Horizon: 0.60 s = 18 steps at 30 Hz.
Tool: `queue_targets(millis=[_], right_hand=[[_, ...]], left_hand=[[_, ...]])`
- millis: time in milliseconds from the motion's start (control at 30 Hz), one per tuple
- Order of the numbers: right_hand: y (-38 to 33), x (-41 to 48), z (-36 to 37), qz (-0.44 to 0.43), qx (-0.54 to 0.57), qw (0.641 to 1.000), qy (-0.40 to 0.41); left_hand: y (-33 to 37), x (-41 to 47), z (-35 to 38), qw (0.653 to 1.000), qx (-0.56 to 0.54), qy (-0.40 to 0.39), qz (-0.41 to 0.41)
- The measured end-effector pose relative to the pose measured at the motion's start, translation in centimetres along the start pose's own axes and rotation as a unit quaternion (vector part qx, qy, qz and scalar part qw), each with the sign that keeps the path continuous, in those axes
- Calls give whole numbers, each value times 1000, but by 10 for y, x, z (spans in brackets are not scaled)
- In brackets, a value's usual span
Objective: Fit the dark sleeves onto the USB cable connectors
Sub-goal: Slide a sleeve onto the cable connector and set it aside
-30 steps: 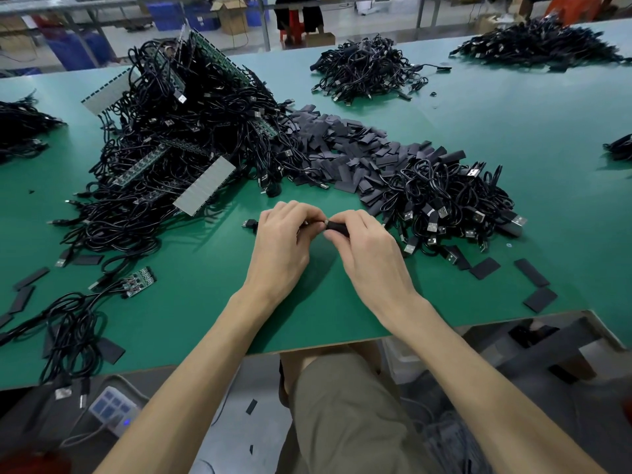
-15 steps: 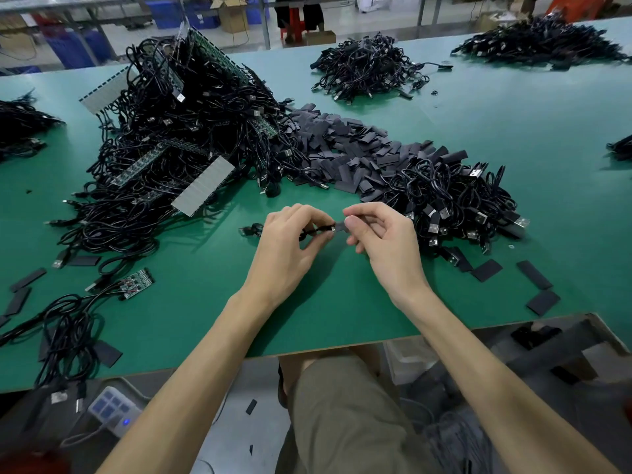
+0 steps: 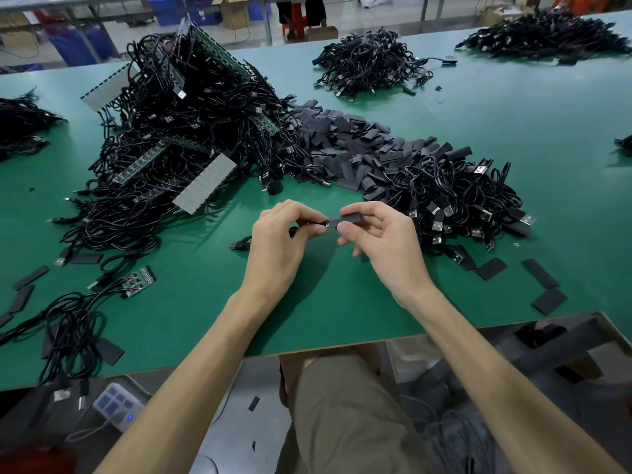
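The dark sleeve (image 3: 349, 219) is held level just above the tabletop (image 3: 342, 302), its open end meeting the connector (image 3: 327, 223) at the tip of the cable (image 3: 243, 241). I cannot tell whether the connector has entered the mouth. I judge this to be the start of the fitting: the two are lined up and the sleeve is not yet slid home. The next move calls for keeping both in one line and pushing the sleeve leftward over the connector without letting its flat mouth collapse. My right hand (image 3: 386, 248) pinches the sleeve between thumb and forefinger, the other fingers loosely curled beneath. My left hand (image 3: 284, 244) is clamped on the cable just behind the connector, and the slack trails out to its left onto the tabletop. Beyond lie a pile of loose sleeves (image 3: 342, 145) and, to the right, a heap of cables (image 3: 461, 200).
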State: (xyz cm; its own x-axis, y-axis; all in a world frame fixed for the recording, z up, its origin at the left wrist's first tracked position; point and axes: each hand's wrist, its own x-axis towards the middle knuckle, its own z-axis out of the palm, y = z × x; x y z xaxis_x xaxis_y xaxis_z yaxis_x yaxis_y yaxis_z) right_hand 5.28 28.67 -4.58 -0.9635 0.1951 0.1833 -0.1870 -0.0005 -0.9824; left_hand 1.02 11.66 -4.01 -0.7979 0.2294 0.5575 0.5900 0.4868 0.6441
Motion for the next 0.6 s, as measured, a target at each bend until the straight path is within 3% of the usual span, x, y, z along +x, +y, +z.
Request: queue_targets(millis=[600], right_hand=[[-2, -1, 1, -2, 44, 999, -23]], left_hand=[[-3, -2, 2, 994, 54, 29, 93]])
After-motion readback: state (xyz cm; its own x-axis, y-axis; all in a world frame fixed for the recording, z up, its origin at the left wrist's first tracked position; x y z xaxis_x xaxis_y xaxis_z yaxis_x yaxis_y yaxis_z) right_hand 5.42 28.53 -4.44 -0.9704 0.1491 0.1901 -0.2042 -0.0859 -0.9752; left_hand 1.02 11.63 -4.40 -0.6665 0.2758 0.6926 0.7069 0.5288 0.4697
